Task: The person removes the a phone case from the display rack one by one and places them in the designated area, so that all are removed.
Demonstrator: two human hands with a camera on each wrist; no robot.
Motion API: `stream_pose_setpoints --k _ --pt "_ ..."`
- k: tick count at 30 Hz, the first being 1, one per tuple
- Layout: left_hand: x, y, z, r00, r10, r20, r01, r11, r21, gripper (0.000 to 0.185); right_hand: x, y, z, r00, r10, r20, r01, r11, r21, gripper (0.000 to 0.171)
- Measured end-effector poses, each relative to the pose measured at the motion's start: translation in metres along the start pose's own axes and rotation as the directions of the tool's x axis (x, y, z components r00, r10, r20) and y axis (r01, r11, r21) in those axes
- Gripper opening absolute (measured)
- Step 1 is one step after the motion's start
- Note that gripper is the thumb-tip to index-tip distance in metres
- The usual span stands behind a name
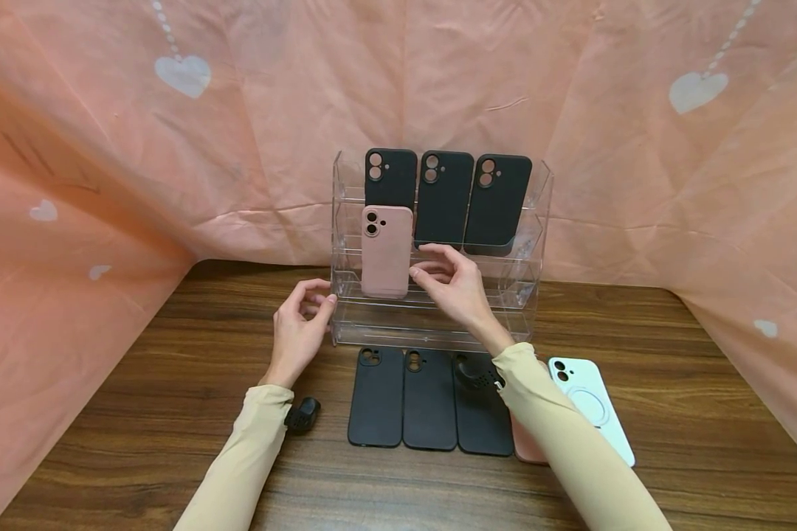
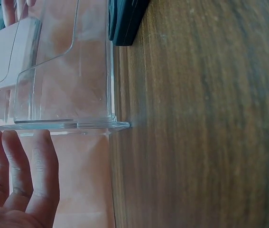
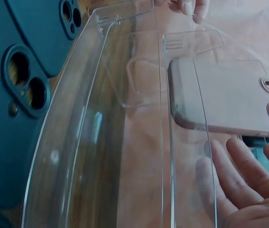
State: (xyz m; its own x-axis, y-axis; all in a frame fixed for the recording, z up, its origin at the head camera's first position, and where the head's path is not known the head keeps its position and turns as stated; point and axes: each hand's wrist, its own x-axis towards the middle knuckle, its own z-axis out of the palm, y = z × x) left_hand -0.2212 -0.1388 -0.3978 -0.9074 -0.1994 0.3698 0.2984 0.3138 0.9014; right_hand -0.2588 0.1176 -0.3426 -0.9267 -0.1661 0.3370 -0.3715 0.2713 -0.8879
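Note:
A clear tiered display stand [image 1: 337, 243] stands on the table. My left hand [image 1: 297, 328] holds its left side panel, with the thumb at the front edge and the fingers [image 2: 44, 175] against the outside. A pink phone case [image 1: 387, 254] stands upright in a middle tier at the left, camera holes at the top. Beside its right edge is my right hand [image 1: 457, 287], fingers loosely bent and apart. The thumb tip is right at the case's edge in the right wrist view, and the fingers [image 3: 238, 175] are not wrapped round it.
Three black phone cases [image 1: 443, 199] stand in a row in the upper tier, the left one partly behind the pink case. Before the stand lie three more black cases [image 1: 375, 402], a pink case [image 1: 528, 442] mostly under my right sleeve, and a white case [image 1: 594, 405] with a ring.

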Motion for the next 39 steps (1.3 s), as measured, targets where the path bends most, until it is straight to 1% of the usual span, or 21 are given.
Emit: stream_pose_setpoints --k 3,9,14,17,20,25,31,34,37,39 --pt "-0.002 0.007 0.0 1.0 -0.012 0.001 0.012 1.0 -0.003 0.025 0.003 -0.002 0.005 1.0 0.007 -0.017 -0.008 1.0 -0.028 0.043" --pt "-0.008 0.029 -0.004 1.0 -0.012 0.013 0.012 1.0 -0.018 0.025 0.006 -0.006 0.016 0.997 0.007 -0.08 -0.015 0.995 -0.097 0.041" --pt "-0.01 0.031 -0.004 1.0 0.001 0.006 0.0 1.0 -0.015 0.025 0.008 -0.006 0.024 0.989 -0.005 -0.146 -0.017 0.988 -0.153 0.038" --pt "-0.009 0.03 -0.004 1.0 0.003 0.007 -0.002 1.0 -0.028 0.025 0.009 -0.006 0.026 0.985 -0.011 -0.172 -0.017 0.987 -0.162 0.035" --pt "-0.009 0.028 -0.003 1.0 0.002 0.01 -0.002 1.0 -0.031 0.025 0.009 -0.004 0.027 0.984 -0.018 -0.176 -0.006 0.991 -0.135 0.033" --pt "-0.009 0.03 -0.004 1.0 0.0 0.012 0.0 1.0 -0.024 0.025 0.01 -0.001 0.024 0.986 -0.042 -0.163 0.036 0.998 -0.045 0.032" --pt "-0.01 0.03 -0.004 1.0 0.004 0.015 -0.003 1.0 -0.016 0.025 0.011 0.0 0.016 0.985 -0.076 -0.154 0.081 0.996 0.028 0.032" --pt "-0.008 0.025 -0.003 1.0 0.001 0.016 -0.001 1.0 -0.016 0.025 0.012 -0.004 0.012 0.983 -0.091 -0.161 0.101 0.993 0.055 0.032" --pt "-0.003 0.012 -0.001 1.0 0.005 0.009 -0.005 1.0 -0.01 0.026 0.013 -0.008 0.007 0.981 -0.101 -0.166 0.115 0.991 0.074 0.032" --pt "-0.001 0.005 0.0 1.0 0.008 0.004 -0.008 1.0 -0.007 0.026 0.012 -0.01 0.005 0.981 -0.1 -0.166 0.115 0.99 0.084 0.033"
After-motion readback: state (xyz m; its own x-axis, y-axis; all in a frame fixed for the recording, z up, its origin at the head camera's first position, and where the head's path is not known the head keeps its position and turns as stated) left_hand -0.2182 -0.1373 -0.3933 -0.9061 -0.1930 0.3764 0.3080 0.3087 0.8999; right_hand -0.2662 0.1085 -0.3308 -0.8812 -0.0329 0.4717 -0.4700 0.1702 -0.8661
